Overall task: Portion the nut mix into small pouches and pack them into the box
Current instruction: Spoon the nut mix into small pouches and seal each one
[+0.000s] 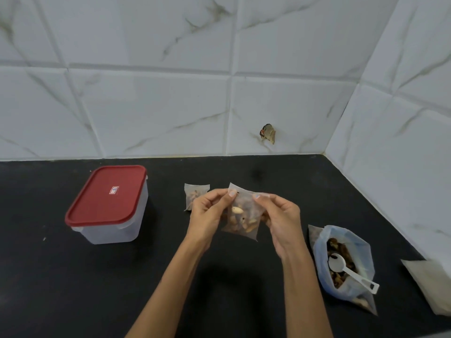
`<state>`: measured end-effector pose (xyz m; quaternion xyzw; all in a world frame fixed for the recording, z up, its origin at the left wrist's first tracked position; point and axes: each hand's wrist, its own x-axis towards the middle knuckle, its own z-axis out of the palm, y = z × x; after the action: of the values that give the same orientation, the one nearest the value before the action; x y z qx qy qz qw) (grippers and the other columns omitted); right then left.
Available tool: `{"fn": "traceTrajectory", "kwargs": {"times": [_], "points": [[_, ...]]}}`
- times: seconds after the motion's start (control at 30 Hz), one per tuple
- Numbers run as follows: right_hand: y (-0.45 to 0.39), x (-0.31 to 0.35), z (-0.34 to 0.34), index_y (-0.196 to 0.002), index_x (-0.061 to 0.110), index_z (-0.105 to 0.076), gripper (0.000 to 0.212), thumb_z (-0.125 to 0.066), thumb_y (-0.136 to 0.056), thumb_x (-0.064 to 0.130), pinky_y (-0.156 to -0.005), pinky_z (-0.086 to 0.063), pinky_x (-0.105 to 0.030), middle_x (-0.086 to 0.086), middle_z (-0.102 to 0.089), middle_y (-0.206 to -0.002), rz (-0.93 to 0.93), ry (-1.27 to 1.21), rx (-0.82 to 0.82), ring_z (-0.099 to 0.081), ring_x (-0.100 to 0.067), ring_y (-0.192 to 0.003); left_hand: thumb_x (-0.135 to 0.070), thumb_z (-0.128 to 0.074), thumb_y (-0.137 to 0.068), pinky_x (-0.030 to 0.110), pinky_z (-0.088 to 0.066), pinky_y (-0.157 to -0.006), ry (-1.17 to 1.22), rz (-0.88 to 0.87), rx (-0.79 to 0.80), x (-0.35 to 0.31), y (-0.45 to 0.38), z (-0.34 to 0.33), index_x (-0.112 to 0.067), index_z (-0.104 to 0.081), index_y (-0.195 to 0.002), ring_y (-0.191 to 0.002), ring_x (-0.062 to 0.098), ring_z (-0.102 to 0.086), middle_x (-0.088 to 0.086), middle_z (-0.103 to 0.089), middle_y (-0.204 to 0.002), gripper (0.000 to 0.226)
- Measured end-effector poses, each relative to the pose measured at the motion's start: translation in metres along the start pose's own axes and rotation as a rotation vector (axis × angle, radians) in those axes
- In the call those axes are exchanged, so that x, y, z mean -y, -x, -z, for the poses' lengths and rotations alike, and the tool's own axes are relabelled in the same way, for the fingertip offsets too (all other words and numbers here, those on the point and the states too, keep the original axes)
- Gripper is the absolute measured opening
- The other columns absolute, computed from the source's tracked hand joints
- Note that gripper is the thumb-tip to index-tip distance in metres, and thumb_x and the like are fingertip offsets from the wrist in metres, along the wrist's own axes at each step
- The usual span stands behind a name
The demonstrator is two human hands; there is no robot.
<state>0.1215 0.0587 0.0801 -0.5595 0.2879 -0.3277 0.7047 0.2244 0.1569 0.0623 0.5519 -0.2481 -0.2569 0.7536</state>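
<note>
Small clear pouch (242,215), part-filled with mixed nuts: held up above the black desk (73,289), between the two hands, its top edge pinched at both corners. Left hand (207,213): fingers curled, thumb and forefinger gripping the pouch's upper left corner. Right hand (280,218): fingers curled, thumb and forefinger gripping the upper right corner; the pouch hangs down between the palms.

Second filled pouch (195,193): lying flat on the desk just behind the left hand, partly hidden by its fingers.

Supply bag of nut mix (346,262): bluish clear plastic, mouth open, lying on the desk to the right of the right forearm. White plastic scoop (349,269): bowl resting on the nuts inside the bag, handle sticking out over the bag's rim toward the near right.

Box (107,206): translucent, rectangular, red lid on, standing on the desk well to the left of the hands.

Pale flat packet (429,284): at the far right edge of the desk; contents cannot be told.

Backdrop: white marbled wall tiles (170,93), meeting at a corner on the right.
</note>
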Motion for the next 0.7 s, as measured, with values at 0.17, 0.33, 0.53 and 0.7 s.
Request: {"fn": "traceTrajectory", "kwargs": {"times": [0.17, 0.33, 0.53, 0.7], "points": [[-0.003, -0.007, 0.001, -0.083, 0.003, -0.072, 0.007, -0.067, -0.083, 0.007, -0.067, -0.054, -0.03, -0.016, -0.072, -0.083, 0.062, 0.016, -0.004, -0.069, -0.023, -0.078, -0.011, -0.056, -0.093, 0.028, -0.056, -0.064, 0.089, 0.037, 0.005, 0.003, -0.002, 0.005, -0.019, -0.078, -0.08, -0.075, 0.017, -0.069, 0.005, -0.074, -0.08, 0.027], [-0.004, -0.012, -0.003, -0.083, 0.007, -0.073, 0.013, -0.062, -0.088, 0.01, -0.071, -0.054, -0.036, -0.013, -0.072, -0.086, 0.057, 0.007, 0.011, -0.068, -0.024, -0.082, -0.011, -0.059, -0.091, 0.034, -0.057, -0.067, 0.137, 0.065, -0.073, 0.005, -0.007, 0.009, -0.009, -0.075, -0.083, -0.077, 0.022, -0.069, 0.009, -0.073, -0.081, 0.017], [-0.012, -0.013, -0.009, -0.088, 0.013, -0.073, 0.011, -0.064, -0.086, 0.019, -0.073, -0.047, -0.043, -0.013, -0.069, -0.091, -0.003, 0.023, 0.068, -0.062, -0.028, -0.084, -0.009, -0.06, -0.091, 0.029, -0.054, -0.058, 0.118, 0.074, -0.091, 0.009, -0.013, 0.015, -0.004, -0.071, -0.085, -0.068, 0.019, -0.065, 0.008, -0.069, -0.075, 0.013], [-0.018, -0.01, -0.016, -0.093, 0.008, -0.071, 0.015, -0.072, -0.079, 0.014, -0.064, -0.055, -0.028, -0.012, -0.072, -0.088, -0.035, 0.16, 0.159, -0.069, -0.019, -0.079, -0.007, -0.062, -0.089, 0.028, -0.052, -0.059, 0.057, 0.041, -0.045, 0.009, -0.018, 0.018, -0.007, -0.072, -0.081, -0.067, 0.012, -0.065, 0.002, -0.069, -0.073, 0.013]]}}
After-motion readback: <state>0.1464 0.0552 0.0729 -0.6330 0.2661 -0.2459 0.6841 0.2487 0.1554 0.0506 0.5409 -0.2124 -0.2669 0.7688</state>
